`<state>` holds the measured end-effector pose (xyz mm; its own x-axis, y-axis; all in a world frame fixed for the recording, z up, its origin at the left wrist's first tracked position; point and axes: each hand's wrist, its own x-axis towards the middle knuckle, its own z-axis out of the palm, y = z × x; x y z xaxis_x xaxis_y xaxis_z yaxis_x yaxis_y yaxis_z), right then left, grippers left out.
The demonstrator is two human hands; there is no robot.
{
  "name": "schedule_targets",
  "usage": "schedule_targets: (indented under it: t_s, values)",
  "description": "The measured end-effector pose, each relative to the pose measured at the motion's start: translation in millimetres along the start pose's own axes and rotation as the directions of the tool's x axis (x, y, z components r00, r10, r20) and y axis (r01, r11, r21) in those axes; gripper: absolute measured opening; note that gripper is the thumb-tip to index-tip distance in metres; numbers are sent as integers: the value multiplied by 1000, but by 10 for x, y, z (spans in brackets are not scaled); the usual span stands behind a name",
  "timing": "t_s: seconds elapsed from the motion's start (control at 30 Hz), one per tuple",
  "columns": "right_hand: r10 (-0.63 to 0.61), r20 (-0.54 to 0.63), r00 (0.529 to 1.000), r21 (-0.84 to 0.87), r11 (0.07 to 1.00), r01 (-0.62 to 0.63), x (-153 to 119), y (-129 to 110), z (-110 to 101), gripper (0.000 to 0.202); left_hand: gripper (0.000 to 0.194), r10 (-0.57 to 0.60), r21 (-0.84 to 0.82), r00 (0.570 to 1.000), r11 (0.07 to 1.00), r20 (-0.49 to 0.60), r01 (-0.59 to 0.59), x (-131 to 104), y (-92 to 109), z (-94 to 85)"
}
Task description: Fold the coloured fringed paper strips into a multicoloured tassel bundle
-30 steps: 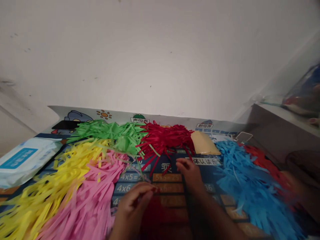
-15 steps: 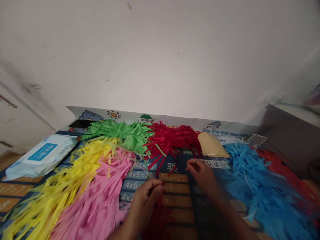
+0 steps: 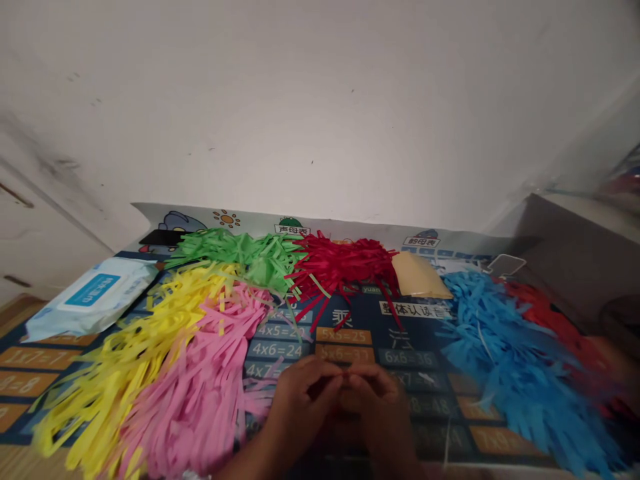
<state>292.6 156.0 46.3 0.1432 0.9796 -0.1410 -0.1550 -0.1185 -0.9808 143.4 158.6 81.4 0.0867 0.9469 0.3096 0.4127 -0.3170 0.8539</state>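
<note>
My left hand (image 3: 306,395) and my right hand (image 3: 379,403) meet low in the middle, over a dark blue printed mat (image 3: 345,319). Both are closed in a pinch, fingertips against fingertips. A bit of red strip shows between them, and the rest hangs dim below and is mostly hidden by my hands. Left of my left hand lies a heap of pink strips (image 3: 200,393), with yellow strips (image 3: 135,360) beyond it. A pile of red strips (image 3: 345,263) is farther back, beside green strips (image 3: 250,257). Blue strips (image 3: 520,360) spread out to the right.
A pack of wet wipes (image 3: 95,297) lies at the left. A dark flat phone-like object (image 3: 163,238) rests at the back left. A folded tan sheet or packet (image 3: 421,275) is beside the red pile. More red material (image 3: 555,327) lies behind the blue strips, and a white wall rises behind.
My right hand has come left and down to meet my left hand, its fingers now pinched. My left hand has shifted slightly right. The view has tilted a little.
</note>
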Motion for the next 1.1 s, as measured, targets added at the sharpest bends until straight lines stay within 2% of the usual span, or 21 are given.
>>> schedule_targets:
  t_s: [0.1,0.17,0.23,0.33,0.4,0.47,0.57,0.63,0.8,0.83,0.9,1.0,1.1]
  values:
    - [-104,54,993,-68,992,108,-8,-52,-42,7,12,30,4,999,1000,38,-30,-6,4,-15]
    - [-132,113,985,-97,985,143,-6,-84,-61,5,11,5,-17,998,1000,68,-4,-14,1,-17]
    - [-88,128,988,-55,994,95,-5,-96,-67,8,10,-60,-64,993,996,102,67,-16,-4,-19]
    - [52,147,988,68,996,-63,0,-70,-63,15,16,-159,-144,973,972,165,183,6,-14,-35]
    - [120,172,978,89,987,-136,15,-48,-66,14,19,-161,-145,965,970,206,193,36,-26,-52]
    - [100,170,980,69,991,-113,38,-41,-80,11,18,-100,-115,968,985,232,129,67,-42,-64]
    - [-39,193,980,23,999,36,73,-52,-110,6,11,13,-89,974,996,227,8,99,-69,-68]
    - [-96,222,970,8,995,97,88,-51,-130,4,6,41,-72,975,997,216,-26,104,-88,-68]
    - [-167,143,976,-51,983,175,112,-13,-168,7,3,49,32,983,998,176,-56,81,-133,-66]
    - [-171,134,976,-68,981,181,116,-17,-171,7,9,63,44,985,996,161,-71,78,-136,-62]
    - [-178,160,971,-87,977,194,121,-43,-171,6,17,110,42,983,992,147,-117,80,-131,-49]
    - [-205,181,962,-84,971,222,119,-103,-165,6,6,174,-1,975,984,136,-176,100,-104,-27]
    - [-246,154,957,-106,959,263,109,-141,-167,8,7,234,-28,969,972,75,-232,120,-80,-12]
